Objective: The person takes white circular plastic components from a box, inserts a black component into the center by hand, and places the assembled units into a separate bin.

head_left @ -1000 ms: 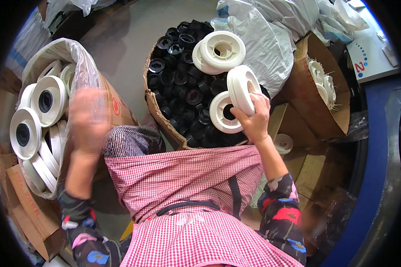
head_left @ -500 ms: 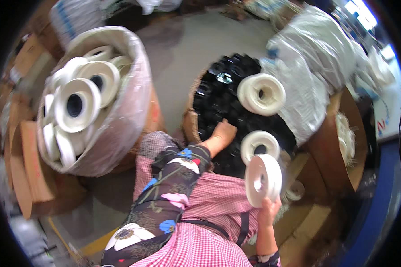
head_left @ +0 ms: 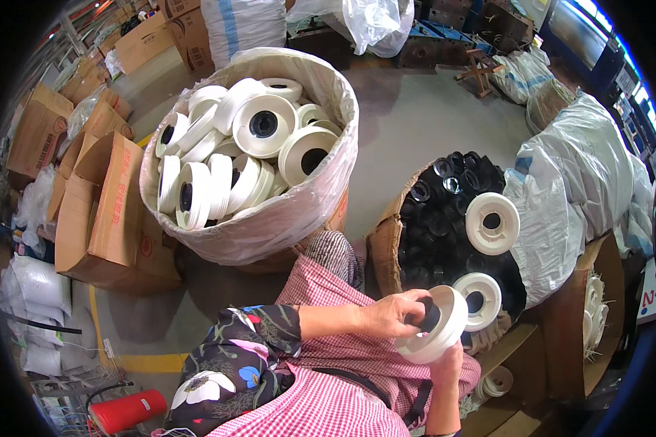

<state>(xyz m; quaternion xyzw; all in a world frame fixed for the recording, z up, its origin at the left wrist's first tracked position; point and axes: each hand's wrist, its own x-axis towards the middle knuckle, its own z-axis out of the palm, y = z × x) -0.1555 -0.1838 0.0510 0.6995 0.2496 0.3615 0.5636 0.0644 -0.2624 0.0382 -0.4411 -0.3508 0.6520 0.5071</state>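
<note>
A white plastic spool [head_left: 450, 328] is tilted in front of my lap, its hollow side turned toward the left. My right hand [head_left: 447, 364] is closed on its lower rim. At the spool's centre, my left hand [head_left: 396, 315] pinches a black plastic ring-like part [head_left: 431, 315]. The fingertips are partly inside the spool, so how far the part sits in cannot be seen. Just beyond lies another white spool [head_left: 479, 300] with a dark centre, and past it one more white spool [head_left: 493, 223]. Both rest on a carton of glossy black plastic parts [head_left: 437, 218].
A large plastic-lined bin [head_left: 270, 237] of white spools with black centres stands at the left. Cardboard boxes [head_left: 109, 218] lie further left, near a red cylinder [head_left: 127, 412]. White sacks [head_left: 576, 167] lean at the right, beside an open carton [head_left: 598, 320] holding white spools.
My left hand has moved from the black parts to the spool and now holds a black part at its centre. The spool has tilted. My view has swung left.
</note>
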